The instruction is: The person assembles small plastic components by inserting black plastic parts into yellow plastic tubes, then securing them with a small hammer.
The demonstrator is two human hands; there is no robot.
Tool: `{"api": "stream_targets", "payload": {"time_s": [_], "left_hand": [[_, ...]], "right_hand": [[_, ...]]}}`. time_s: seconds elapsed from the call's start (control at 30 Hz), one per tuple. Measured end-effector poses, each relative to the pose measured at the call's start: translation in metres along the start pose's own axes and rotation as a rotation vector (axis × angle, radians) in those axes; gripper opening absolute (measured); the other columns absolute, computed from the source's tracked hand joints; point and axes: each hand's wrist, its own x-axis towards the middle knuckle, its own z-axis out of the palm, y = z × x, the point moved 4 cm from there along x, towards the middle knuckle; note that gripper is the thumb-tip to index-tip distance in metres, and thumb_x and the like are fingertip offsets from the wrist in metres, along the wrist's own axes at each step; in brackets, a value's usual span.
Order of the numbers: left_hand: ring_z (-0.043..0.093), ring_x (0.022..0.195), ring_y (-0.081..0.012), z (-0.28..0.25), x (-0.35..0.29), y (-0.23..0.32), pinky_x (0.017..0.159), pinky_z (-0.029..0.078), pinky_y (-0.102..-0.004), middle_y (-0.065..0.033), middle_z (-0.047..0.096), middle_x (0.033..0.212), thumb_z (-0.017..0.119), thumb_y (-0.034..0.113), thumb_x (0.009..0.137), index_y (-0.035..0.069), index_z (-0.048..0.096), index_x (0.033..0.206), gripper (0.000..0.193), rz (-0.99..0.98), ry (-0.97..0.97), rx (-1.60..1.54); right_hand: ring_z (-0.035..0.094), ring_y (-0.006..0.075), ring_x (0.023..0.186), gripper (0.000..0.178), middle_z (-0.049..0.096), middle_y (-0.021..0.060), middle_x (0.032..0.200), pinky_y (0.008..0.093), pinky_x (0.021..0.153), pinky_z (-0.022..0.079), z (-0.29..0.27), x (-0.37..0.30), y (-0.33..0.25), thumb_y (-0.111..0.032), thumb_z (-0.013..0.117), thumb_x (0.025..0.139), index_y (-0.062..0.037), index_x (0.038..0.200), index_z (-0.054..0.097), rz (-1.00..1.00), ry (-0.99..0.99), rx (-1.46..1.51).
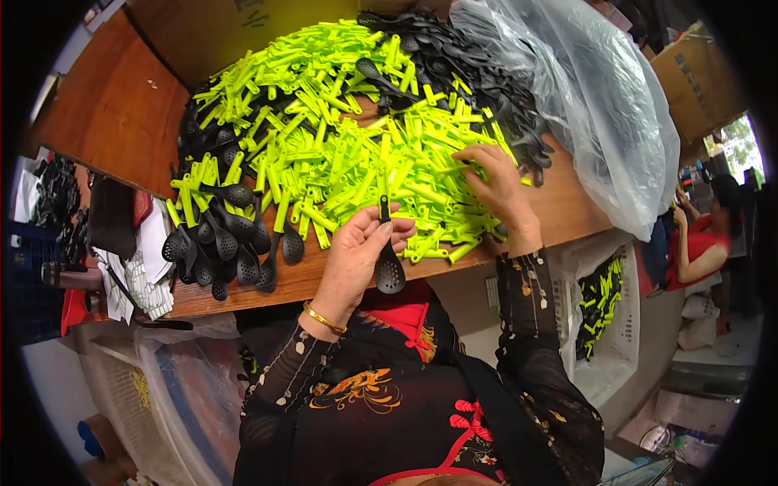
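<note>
My left hand is closed around the neck of a black slotted spoon, its perforated bowl pointing down toward me. The spoon's stem reaches up to a bright green handle; whether the two are joined I cannot tell. To the right, my right hand reaches over a big heap of loose green plastic handles. Its bent fingers and thumb pinch one green handle at the heap's right side. Finished-looking slotted spoons with green handles lie in a cluster at the table's left front.
Black spoon parts pile up at the back right, beside a clear plastic bag. A wooden board borders the left. Below the table's right edge stands a lined white basket holding green-and-black pieces. Another person sits far right.
</note>
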Motion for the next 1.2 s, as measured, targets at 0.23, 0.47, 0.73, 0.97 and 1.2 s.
{"api": "stream_targets", "payload": {"time_s": [0.23,0.47,0.73,0.97,1.2], "left_hand": [[0.071,0.113,-0.0227,0.001,0.01,-0.004,0.099,0.057,-0.0319,-0.0167,0.072,0.122,0.057,0.013,0.109,-0.002,0.055,0.143,0.037,-0.013,-0.036,-0.037],[0.072,0.113,-0.0225,-0.011,0.003,0.016,0.1,0.058,-0.0322,-0.0149,0.073,0.121,0.056,0.013,0.11,-0.002,0.054,0.142,0.036,-0.002,0.036,0.008],[0.071,0.115,-0.024,-0.017,0.007,0.013,0.1,0.058,-0.0327,-0.0153,0.072,0.122,0.056,0.014,0.11,-0.001,0.055,0.142,0.036,0.011,0.015,-0.021],[0.071,0.114,-0.021,-0.017,0.008,0.012,0.097,0.058,-0.0302,-0.014,0.072,0.122,0.054,0.013,0.11,-0.002,0.054,0.141,0.034,0.022,0.012,-0.05],[0.071,0.112,-0.021,-0.01,0.009,0.01,0.096,0.058,-0.0296,-0.0141,0.072,0.12,0.054,0.013,0.111,-0.002,0.055,0.141,0.034,0.038,-0.006,-0.063]], "right_hand": [[0.071,0.0295,0.099,0.015,0.075,0.0122,0.104,0.0373,0.09,0.054,0.01,0.072,0.007,-0.005,0.069,0.095,-0.003,0.108,0.075,-0.059,0.053,0.077],[0.073,0.0319,0.097,0.029,0.077,0.0118,0.103,0.044,0.086,0.057,0.073,0.17,0.059,-0.023,0.075,0.091,-0.0069,0.115,0.074,0.092,0.058,-0.128],[0.074,0.0246,0.087,0.025,0.078,0.005,0.091,0.0407,0.077,0.057,0.112,0.199,0.078,-0.032,0.079,0.087,-0.0119,0.103,0.079,0.252,-0.019,-0.022],[0.064,0.0077,0.083,0.042,0.069,-0.0004,0.094,0.0229,0.076,0.052,0.081,0.177,0.074,-0.009,0.073,0.092,-0.0003,0.131,0.062,0.279,0.125,0.805],[0.064,0.0071,0.091,0.032,0.066,-0.0015,0.102,0.0249,0.086,0.054,0.054,0.143,0.033,-0.008,0.067,0.098,-0.0022,0.129,0.065,0.269,-0.138,0.945]]}}
